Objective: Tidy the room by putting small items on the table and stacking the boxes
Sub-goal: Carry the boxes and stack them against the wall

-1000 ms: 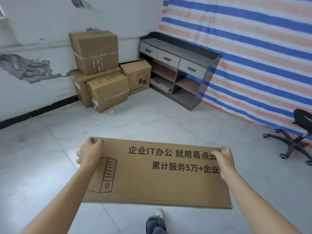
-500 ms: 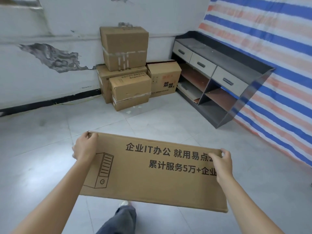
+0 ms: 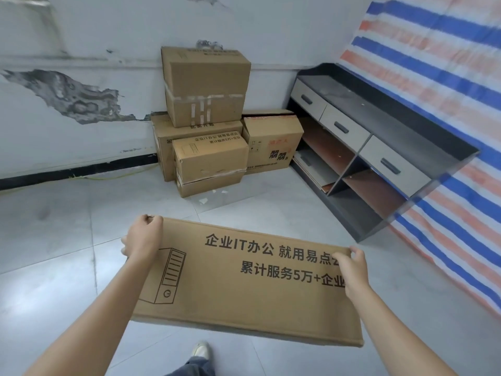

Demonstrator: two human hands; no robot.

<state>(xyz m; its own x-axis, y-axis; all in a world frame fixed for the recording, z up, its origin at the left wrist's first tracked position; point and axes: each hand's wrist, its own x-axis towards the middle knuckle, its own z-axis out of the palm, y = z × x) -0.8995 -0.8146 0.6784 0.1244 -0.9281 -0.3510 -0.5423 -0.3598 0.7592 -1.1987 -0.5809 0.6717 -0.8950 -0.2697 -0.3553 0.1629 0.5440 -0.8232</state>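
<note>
I carry a brown cardboard box (image 3: 244,289) with black printed characters and a computer-tower drawing, held flat in front of me above the floor. My left hand (image 3: 142,237) grips its far left corner and my right hand (image 3: 352,267) grips its far right corner. Ahead in the room's corner stands a pile of cardboard boxes: a large taped box (image 3: 206,85) sits on top of a wide box (image 3: 168,137), a smaller box (image 3: 211,164) stands in front on the floor, and another box (image 3: 271,142) stands to the right.
A dark grey cabinet (image 3: 379,123) with three light drawers and open shelves runs along the right wall, which a blue, white and red striped tarp (image 3: 447,77) covers. Grey floor tiles (image 3: 54,240) lie between me and the pile. My shoe (image 3: 200,350) shows below the box.
The box pile and cabinet have grown larger and shifted toward the centre of view as I walk closer. Both hands keep the same grip on the carried box.
</note>
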